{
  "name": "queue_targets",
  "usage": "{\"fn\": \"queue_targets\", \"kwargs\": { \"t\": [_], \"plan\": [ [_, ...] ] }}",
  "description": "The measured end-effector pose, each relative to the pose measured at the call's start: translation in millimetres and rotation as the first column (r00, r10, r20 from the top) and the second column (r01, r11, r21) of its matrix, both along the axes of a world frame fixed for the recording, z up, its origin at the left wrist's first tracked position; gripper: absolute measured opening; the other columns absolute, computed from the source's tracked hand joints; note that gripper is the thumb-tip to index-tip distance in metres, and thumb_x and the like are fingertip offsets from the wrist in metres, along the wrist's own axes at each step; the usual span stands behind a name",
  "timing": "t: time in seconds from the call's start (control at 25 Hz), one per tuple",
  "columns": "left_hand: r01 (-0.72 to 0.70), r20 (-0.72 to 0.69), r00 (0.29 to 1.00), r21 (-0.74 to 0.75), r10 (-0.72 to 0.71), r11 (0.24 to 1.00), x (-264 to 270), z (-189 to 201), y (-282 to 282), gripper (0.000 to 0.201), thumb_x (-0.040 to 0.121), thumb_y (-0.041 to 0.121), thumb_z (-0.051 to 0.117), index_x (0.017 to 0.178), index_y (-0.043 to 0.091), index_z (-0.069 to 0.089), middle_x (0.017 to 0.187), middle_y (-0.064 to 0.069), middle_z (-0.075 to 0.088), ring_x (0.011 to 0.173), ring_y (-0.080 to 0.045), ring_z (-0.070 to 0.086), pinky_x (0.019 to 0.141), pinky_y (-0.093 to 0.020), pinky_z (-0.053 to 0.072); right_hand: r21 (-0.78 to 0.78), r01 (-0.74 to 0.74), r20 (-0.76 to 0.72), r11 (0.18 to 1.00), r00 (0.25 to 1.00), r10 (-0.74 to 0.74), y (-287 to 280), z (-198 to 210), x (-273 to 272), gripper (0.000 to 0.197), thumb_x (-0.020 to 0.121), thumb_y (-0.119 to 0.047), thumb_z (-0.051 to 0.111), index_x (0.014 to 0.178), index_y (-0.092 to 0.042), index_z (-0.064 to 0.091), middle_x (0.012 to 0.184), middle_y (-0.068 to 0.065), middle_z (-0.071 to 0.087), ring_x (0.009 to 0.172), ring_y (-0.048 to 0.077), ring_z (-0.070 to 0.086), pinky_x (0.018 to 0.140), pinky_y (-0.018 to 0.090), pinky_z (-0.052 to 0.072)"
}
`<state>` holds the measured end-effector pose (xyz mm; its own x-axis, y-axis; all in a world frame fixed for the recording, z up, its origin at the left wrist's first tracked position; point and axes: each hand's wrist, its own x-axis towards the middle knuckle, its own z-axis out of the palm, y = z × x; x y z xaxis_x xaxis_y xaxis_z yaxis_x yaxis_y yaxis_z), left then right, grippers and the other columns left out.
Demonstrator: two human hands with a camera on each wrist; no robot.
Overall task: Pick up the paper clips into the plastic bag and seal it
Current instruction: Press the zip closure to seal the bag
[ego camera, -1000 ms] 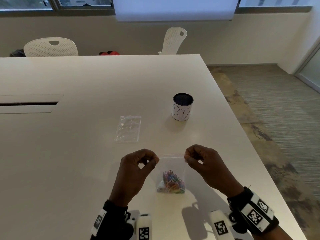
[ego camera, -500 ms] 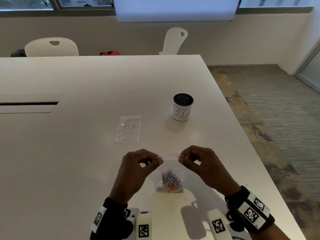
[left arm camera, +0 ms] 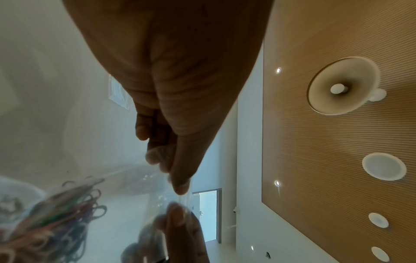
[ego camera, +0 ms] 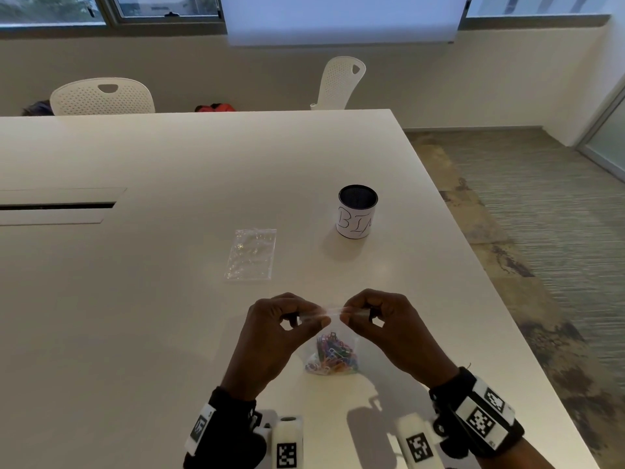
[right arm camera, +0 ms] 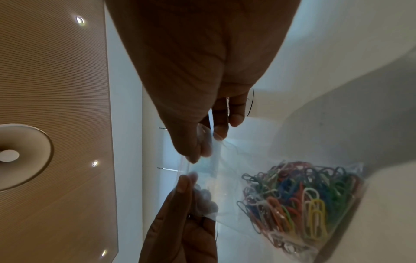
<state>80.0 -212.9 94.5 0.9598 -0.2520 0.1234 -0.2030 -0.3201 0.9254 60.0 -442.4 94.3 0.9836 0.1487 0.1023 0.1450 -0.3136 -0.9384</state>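
Note:
A small clear plastic bag (ego camera: 333,316) hangs between my two hands just above the table's near edge. Coloured paper clips (ego camera: 333,355) fill its bottom, seen close in the right wrist view (right arm camera: 299,199) and blurred in the left wrist view (left arm camera: 51,218). My left hand (ego camera: 291,319) pinches the bag's top strip between thumb and forefinger. My right hand (ego camera: 375,314) pinches the same strip right beside it, thumbs almost touching. In the right wrist view the right thumb (right arm camera: 191,153) and the left thumb (right arm camera: 182,185) meet on the strip.
A second clear bag (ego camera: 251,253) lies flat on the white table (ego camera: 135,299) beyond my hands. A dark cup with a white label (ego camera: 356,211) stands to the right of it. The table's right edge drops to carpet. White chairs stand behind the far edge.
My hands have come together along the bag's top strip, from its two corners to near its middle. The bag hangs narrower between them.

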Motion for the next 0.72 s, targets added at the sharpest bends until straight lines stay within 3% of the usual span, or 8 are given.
{"fn": "queue_targets", "kwargs": {
  "t": [0.16,0.36,0.48,0.72],
  "plan": [
    [0.001,0.001,1.000,-0.025,-0.001,1.000,2.7,-1.4,-4.5,0.008,0.084,0.021,0.085,0.090,0.025,0.084,0.085,0.012,0.078,0.078,-0.017,0.069,0.076,-0.039,0.060,0.008,-0.006,0.020,1.000,1.000,0.006,0.9,1.6,1.1,0.004,0.091,-0.022,0.077,0.089,-0.019,0.076,0.084,0.003,0.075,0.079,0.024,0.067,0.074,0.036,0.055],
    [-0.014,0.040,0.999,-0.024,0.015,1.000,2.8,-5.6,-6.6,0.007,0.084,0.017,0.084,0.087,0.023,0.083,0.083,0.011,0.077,0.076,-0.012,0.067,0.072,-0.024,0.056,0.008,0.021,0.040,1.000,0.999,-0.021,5.5,-3.5,3.1,0.009,0.090,-0.017,0.077,0.083,-0.015,0.072,0.079,0.003,0.071,0.074,0.025,0.062,0.068,0.025,0.050],
    [-0.021,0.062,0.998,-0.012,0.022,1.000,2.8,-5.4,-6.6,0.006,0.086,0.019,0.083,0.088,0.024,0.083,0.084,0.012,0.077,0.076,-0.013,0.068,0.071,-0.023,0.055,0.021,-0.010,0.037,1.000,0.999,0.009,7.4,-2.5,1.3,0.004,0.092,-0.020,0.076,0.090,-0.018,0.073,0.083,-0.001,0.072,0.077,0.022,0.063,0.069,0.024,0.050],
    [0.026,0.086,0.996,0.061,-0.032,0.998,6.3,-3.1,-0.7,0.010,0.086,0.028,0.081,0.089,0.038,0.082,0.086,0.019,0.076,0.076,-0.016,0.068,0.072,-0.028,0.056,-0.009,0.002,0.074,1.000,0.997,-0.002,11.4,-5.9,5.3,0.005,0.093,-0.024,0.075,0.091,-0.019,0.074,0.084,0.000,0.073,0.076,0.026,0.064,0.072,0.041,0.053]
  ]
}}
